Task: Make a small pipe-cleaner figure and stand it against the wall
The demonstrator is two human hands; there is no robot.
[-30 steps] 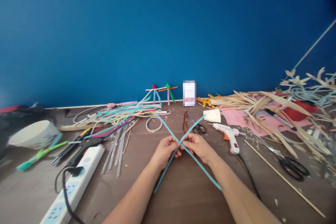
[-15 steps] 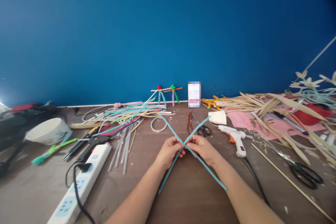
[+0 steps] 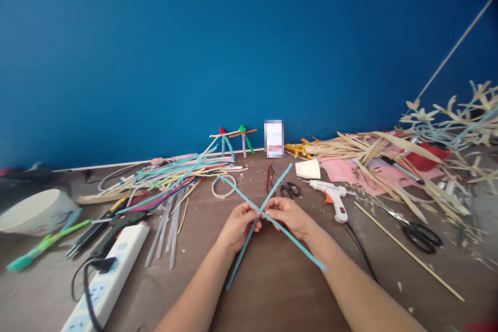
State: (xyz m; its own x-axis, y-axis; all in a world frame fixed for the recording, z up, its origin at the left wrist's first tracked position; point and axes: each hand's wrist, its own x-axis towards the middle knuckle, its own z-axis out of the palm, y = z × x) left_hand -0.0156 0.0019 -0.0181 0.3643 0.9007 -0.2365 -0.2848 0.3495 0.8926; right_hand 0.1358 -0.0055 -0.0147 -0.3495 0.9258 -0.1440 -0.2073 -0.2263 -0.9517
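Two light blue strips (image 3: 295, 243) cross in an X above the brown table (image 3: 272, 290). My left hand (image 3: 237, 225) and my right hand (image 3: 290, 216) pinch them at the crossing, fingertips nearly touching. Both hands are closed on the strips. One strip runs from upper left to lower right, the other from upper right to lower left.
A pile of coloured strips (image 3: 171, 179) and clear glue sticks (image 3: 167, 228) lie left. A power strip (image 3: 105, 275), black pliers (image 3: 116, 220) and a white bowl (image 3: 31, 211) sit further left. A white glue gun (image 3: 330, 197), small scissors (image 3: 286, 185), large scissors (image 3: 422, 233) and dried leaf strips (image 3: 397, 161) lie right.
Both hands keep pinching the crossed blue strips in the same way. The view shifted slightly, right and then back left; nothing on the table moved.
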